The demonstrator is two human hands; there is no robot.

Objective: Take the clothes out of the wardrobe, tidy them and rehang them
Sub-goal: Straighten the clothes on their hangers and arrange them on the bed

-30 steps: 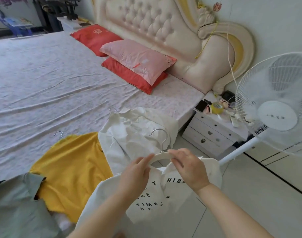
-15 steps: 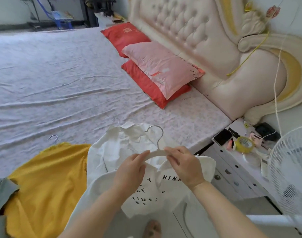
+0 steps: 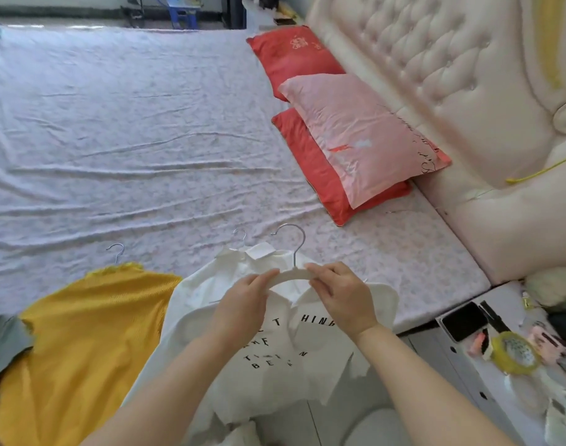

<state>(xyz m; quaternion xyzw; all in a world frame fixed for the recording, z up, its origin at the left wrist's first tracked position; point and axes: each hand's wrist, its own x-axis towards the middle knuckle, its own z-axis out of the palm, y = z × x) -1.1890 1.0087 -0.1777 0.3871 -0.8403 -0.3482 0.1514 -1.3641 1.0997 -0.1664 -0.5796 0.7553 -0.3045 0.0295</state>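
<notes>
Here, left hand [image 3: 246, 304], right hand [image 3: 342, 297], pinching hanger [image 3: 291, 274]

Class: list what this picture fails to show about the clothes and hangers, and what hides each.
Head view:
- Print on the white shirt: letters covered by the left hand and a fold.
- The white hanger: ends hidden under that hand and the right hand.
- Under the yellow top: only a hook shows; cloth covers the hanger.
- The grey garment: cut off by the left edge.
</notes>
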